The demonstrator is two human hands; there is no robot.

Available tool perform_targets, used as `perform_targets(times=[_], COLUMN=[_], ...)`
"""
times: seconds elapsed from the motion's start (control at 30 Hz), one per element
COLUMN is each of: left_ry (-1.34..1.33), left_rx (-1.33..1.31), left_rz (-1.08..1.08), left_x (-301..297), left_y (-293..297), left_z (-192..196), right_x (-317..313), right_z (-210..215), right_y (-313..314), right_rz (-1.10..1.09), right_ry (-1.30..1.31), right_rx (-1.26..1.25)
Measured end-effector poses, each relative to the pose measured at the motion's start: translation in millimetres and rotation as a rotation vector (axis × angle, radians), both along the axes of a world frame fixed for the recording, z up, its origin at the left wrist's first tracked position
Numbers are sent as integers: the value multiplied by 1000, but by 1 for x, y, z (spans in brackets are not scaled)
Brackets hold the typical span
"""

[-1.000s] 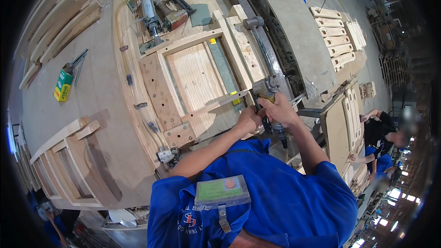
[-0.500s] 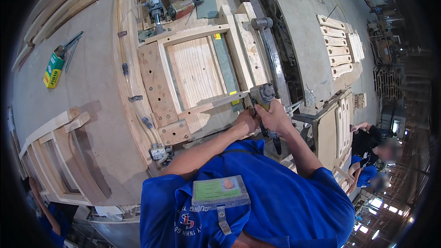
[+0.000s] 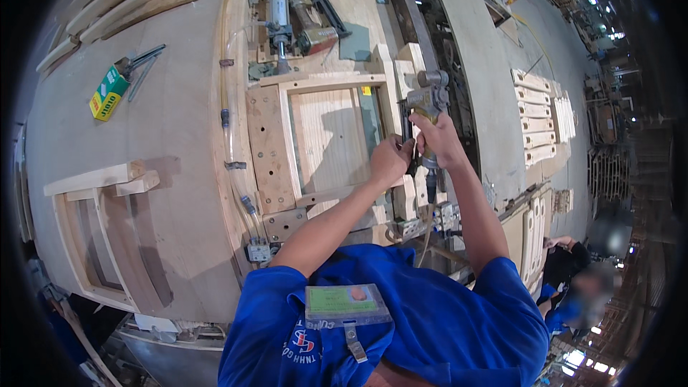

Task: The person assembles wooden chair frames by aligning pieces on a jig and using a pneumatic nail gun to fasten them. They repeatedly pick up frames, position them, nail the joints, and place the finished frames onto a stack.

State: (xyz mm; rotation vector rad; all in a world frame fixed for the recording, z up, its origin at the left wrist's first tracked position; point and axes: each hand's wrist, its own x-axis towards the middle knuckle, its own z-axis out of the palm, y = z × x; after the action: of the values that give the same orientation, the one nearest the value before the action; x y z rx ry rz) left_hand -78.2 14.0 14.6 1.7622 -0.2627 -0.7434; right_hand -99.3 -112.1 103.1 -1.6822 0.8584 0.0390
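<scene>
Head view. The nail gun (image 3: 427, 104) stands over the right rail of the wooden frame (image 3: 331, 140) clamped flat on the workbench (image 3: 165, 122). The frame's long axis runs from 12 to 6 o'clock, and the gun sits at about 1 o'clock from the person's chest. The right hand (image 3: 438, 140) is wrapped shut around the gun's handle. The left hand (image 3: 390, 160) lies just beside it at its 8 o'clock — fingers curled, pressing on the rail near the gun's nose; whether it pinches anything cannot be told. The right hand is the nearer to the gun — it carries it.
</scene>
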Motion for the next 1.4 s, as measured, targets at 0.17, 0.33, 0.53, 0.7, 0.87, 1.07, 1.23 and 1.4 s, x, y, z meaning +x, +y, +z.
perform_targets(times=[0.17,0.33,0.53,0.7,0.87,1.07,1.23,1.4], left_ry=[47,54,83,29,96,12,7,114], left_rx=[21,41,10,-11,37,-15,-57,-84], left_rz=[114,101,112,120,142,419,654,669], left_x=[49,66,64,67,67,76,105,122], left_y=[-19,-25,-27,-28,-17,27,58,66], left_z=[-15,-22,-27,-27,-5,-17,-35,-37], right_x=[62,82,86,90,93,131,184,207], right_z=[-11,-12,-18,-21,-12,0,-2,-8], right_y=[-11,-15,-9,-3,7,47,91,103], right_rz=[14,59,96,130,213,722,1022,1126], right_ry=[-69,-15,74,62,28,132,41,20], right_rx=[-2,-28,-139,-259,-285,-365,-557,-578])
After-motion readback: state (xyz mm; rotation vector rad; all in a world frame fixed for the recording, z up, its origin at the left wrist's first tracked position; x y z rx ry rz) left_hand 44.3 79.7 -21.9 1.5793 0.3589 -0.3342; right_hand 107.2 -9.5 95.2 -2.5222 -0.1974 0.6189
